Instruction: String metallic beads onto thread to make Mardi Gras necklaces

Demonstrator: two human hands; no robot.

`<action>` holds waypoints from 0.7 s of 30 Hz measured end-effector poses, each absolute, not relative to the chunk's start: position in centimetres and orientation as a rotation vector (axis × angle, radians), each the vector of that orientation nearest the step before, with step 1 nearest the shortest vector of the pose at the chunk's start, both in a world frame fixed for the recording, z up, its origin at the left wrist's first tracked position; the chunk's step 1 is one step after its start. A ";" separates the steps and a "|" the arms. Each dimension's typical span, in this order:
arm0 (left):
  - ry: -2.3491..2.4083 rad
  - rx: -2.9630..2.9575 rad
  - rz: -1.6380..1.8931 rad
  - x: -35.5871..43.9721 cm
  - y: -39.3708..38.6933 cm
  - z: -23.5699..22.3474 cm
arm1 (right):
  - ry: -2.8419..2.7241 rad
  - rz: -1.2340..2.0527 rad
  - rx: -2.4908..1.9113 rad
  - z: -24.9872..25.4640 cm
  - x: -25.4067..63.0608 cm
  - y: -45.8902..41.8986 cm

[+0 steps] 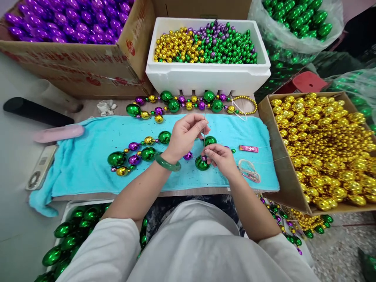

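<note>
Left edge: purple-bead carton (135,43), one; below it one black cylinder (38,111) and one pink object (58,133), overlapping the corner of the blue towel (88,172).
Towel: long axis left to right on the desk (188,192); near edge runs close to the desk's near edge.
Bead strand: on the towel, long axis left to right, doubled into two rows; folded end at left, other end at the hands. Large green beads (116,158) visible: 5. Part hidden by the hands.
Room: widest stretch of towel lies left of the fold.
Second strand (189,105): behind the towel, roughly parallel; large green beads 5, one gold loop (245,105) at its right end.
Foam box (205,76): one, white, behind the second strand.
Left hand (188,133): thumb and fingers pinching a thin rod (204,131); rod points away from the wearer, tilt in depth uncertain.
Right hand (220,158): thumb and forefinger pinched at the rod's near end, a small purple bead (204,158) at the fingertips.
Right of hands: one red packet (248,149), one cord bundle (249,171).
Right edge: gold-bead carton (289,172), one, close against the towel's end, limiting room there.
</note>
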State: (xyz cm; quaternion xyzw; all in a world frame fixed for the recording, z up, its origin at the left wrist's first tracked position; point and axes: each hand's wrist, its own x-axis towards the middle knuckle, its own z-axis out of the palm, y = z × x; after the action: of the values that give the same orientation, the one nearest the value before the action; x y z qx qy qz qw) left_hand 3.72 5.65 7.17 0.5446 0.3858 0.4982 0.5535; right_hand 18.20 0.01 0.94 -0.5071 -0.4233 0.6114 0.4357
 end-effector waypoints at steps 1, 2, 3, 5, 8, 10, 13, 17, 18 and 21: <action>0.903 1.275 1.190 3.7 5.7 7.2 | -1.075 1.541 -1.254 0.9 18.2 0.0; 0.894 1.266 1.199 3.6 5.8 7.2 | -1.093 1.554 -1.247 1.0 18.3 0.0; 0.884 1.259 1.209 3.5 5.9 7.2 | -1.103 1.558 -1.241 1.1 18.3 0.0; 0.853 1.252 1.223 3.3 6.0 7.1 | -1.101 1.540 -1.226 1.5 18.3 0.0; 0.751 1.279 1.123 3.1 5.9 6.1 | -1.048 1.492 -1.164 2.0 18.4 0.0; 0.677 1.353 0.918 3.1 5.5 4.9 | -0.988 1.467 -1.108 2.4 18.6 -0.1; 0.636 1.536 0.637 3.5 4.5 2.9 | -0.883 1.439 -1.052 3.3 19.1 -0.5; 0.684 1.912 0.516 4.3 3.0 1.2 | -0.830 1.412 -0.993 5.5 19.6 -1.5; 0.702 1.994 0.484 4.5 2.7 1.0 | -0.841 1.395 -0.967 6.2 19.7 -1.8; 0.728 2.140 0.336 4.8 1.9 0.6 | -0.871 1.287 -0.892 8.6 20.5 -2.5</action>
State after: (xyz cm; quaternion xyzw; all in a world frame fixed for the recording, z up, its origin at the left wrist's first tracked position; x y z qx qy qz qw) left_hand 4.83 1.94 0.64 0.8519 0.2900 0.1338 0.4151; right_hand 20.49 -2.51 8.61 -0.3888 -0.3795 0.5607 0.6249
